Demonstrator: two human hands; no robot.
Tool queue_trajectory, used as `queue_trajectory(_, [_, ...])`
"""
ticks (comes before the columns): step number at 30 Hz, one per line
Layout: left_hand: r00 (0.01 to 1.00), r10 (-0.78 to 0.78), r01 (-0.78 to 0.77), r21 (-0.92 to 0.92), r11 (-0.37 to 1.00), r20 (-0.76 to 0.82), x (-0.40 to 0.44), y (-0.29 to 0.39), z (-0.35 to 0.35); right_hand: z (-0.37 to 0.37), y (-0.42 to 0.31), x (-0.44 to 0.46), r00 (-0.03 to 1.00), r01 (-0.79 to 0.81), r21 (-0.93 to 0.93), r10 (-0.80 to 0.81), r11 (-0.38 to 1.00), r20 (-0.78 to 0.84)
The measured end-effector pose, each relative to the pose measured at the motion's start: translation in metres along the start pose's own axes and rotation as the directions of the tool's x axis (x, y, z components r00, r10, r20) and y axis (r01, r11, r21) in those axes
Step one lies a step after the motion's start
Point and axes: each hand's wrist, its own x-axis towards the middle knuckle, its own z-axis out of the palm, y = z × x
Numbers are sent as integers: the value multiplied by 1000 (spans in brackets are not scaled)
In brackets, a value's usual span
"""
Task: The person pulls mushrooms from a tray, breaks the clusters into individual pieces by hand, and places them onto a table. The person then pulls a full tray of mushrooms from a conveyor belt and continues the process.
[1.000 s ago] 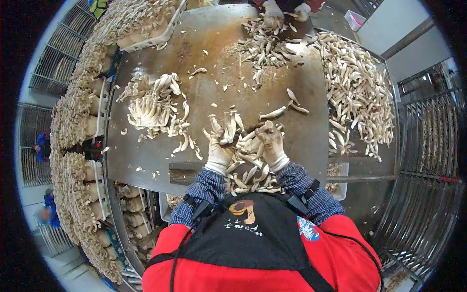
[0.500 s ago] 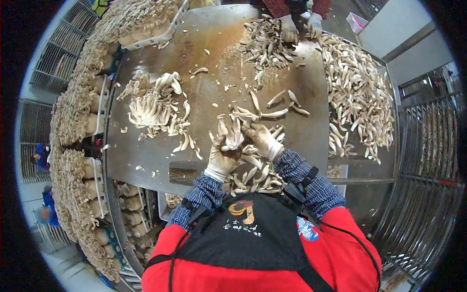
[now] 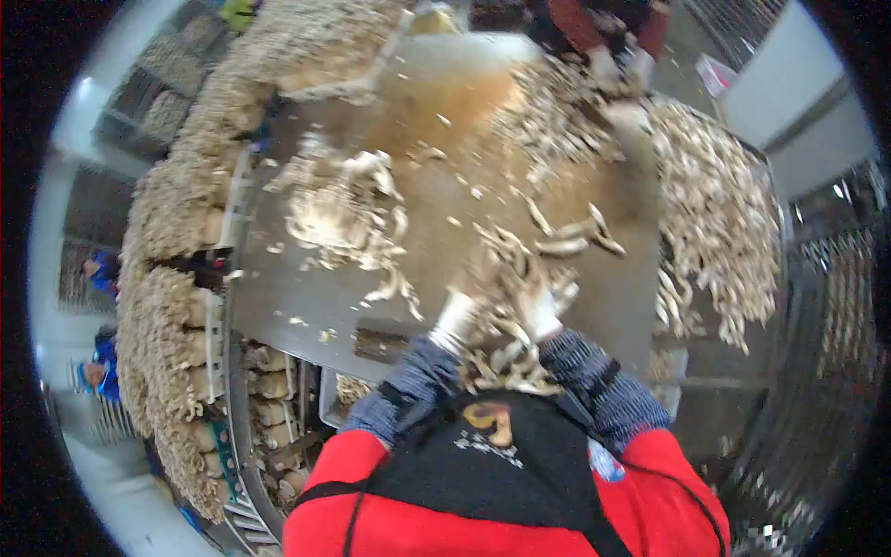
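As hands (image 3: 458, 320) (image 3: 539, 311) touch mushrooms (image 3: 506, 327), white crate (image 3: 343, 89) holds clusters (image 3: 339, 48).

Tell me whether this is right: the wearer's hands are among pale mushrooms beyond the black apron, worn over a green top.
The top is red, not green, in the head view; the left hand and right hand are among pale mushrooms beyond the black apron.

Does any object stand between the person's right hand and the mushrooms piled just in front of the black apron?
Nothing visible does: the right hand is close beside the mushrooms on the metal table, with no other object between. Blur hides whether it touches them.
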Motion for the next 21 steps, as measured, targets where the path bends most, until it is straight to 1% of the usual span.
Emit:
queue_trajectory(1, [956,292,-278,424,862,33,14,-28,-9,17,28,2,987,153,346,-160,926,-9])
queue_trajectory(2, [956,278,-251,228,941,-95,13,-6,15,4,4,4,991,-31,133,14,991,129])
queue_trajectory(3, [950,238,-242,5,970,-200,8,21,40,5,-10,4,989,113,68,-119,991,85])
queue_trajectory(4, [955,140,-200,-219,955,-260,9,30,37,9,15,9,827,550,-321,-555,771,84])
queue_trajectory(5, [959,22,-152,-445,883,-283,8,32,35,8,23,8,880,475,-353,-430,806,203])
queue_trajectory(6, [958,-106,-32,-467,884,-268,16,30,20,9,25,4,937,310,-164,-271,937,220])
queue_trajectory(7, [958,-89,-50,-463,885,-273,21,25,9,8,28,4,957,103,19,-104,994,271])
queue_trajectory(8, [959,-96,-61,-529,847,-265,20,34,7,4,20,10,934,257,-58,-232,965,271])
queue_trajectory(9, [960,-107,-69,-593,802,-257,18,41,8,2,13,13,930,267,-55,-242,962,277])
queue_trajectory(10, [960,-98,-81,-592,802,-264,16,45,11,-3,7,16,922,287,-31,-267,957,279])
queue_trajectory(11, [964,-59,-93,-540,837,-258,12,52,18,-5,-1,16,916,303,-8,-289,953,279])
queue_trajectory(12, [968,-24,-104,-486,868,-249,9,56,25,10,15,15,922,-306,618,64,724,382])
queue_trajectory(13, [971,12,-116,-429,896,-238,8,59,29,11,70,30,885,-12,238,-100,971,454])
queue_trajectory(14, [984,-7,-54,-338,940,-177,9,51,27,9,57,27,908,57,172,-123,983,401])
queue_trajectory(15, [952,7,-103,-302,948,-305,11,56,35,6,38,23,925,124,103,-152,987,348])
queue_trajectory(16, [938,-12,-93,-285,954,-346,16,51,31,8,28,19,955,-63,296,-29,953,295])
queue_trajectory(17, [922,-30,-82,-268,960,-387,18,47,26,12,22,18,957,-229,480,107,847,269])
queue_trajectory(18, [921,-25,-87,-266,960,-389,20,43,20,15,23,17,950,-308,565,215,765,226])
queue_trajectory(19, [909,-83,-43,-290,956,-409,20,37,14,11,31,18,950,-308,564,213,766,230])
queue_trajectory(20, [893,-142,1,-315,949,-427,19,34,12,5,46,23,974,32,102,-54,994,220])
queue_trajectory(21, [891,-142,-1,-316,949,-431,20,33,11,6,62,24,897,403,-366,-283,839,339])
